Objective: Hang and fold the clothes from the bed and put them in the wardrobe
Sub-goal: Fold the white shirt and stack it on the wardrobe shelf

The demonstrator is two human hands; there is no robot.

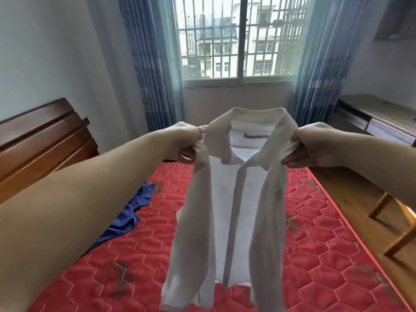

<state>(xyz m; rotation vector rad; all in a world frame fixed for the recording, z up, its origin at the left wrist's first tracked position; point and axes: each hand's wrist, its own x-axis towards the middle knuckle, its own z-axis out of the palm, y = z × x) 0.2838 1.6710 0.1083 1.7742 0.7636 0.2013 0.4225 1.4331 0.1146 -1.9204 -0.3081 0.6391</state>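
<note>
A white collared shirt (234, 199) hangs in the air over the bed, its front facing me and its placket running down the middle. My left hand (186, 143) pinches its left shoulder beside the collar. My right hand (315, 145) grips the right shoulder at the same height. The shirt's hem falls just above the red quilted mattress (326, 244). A blue garment (128, 217) lies crumpled on the mattress to the left, partly hidden behind my left forearm.
A wooden headboard (45, 140) stands at the left. A wooden chair (400, 224) and a desk (378, 113) are at the right on the wooden floor. A barred window (238, 41) with blue curtains is straight ahead.
</note>
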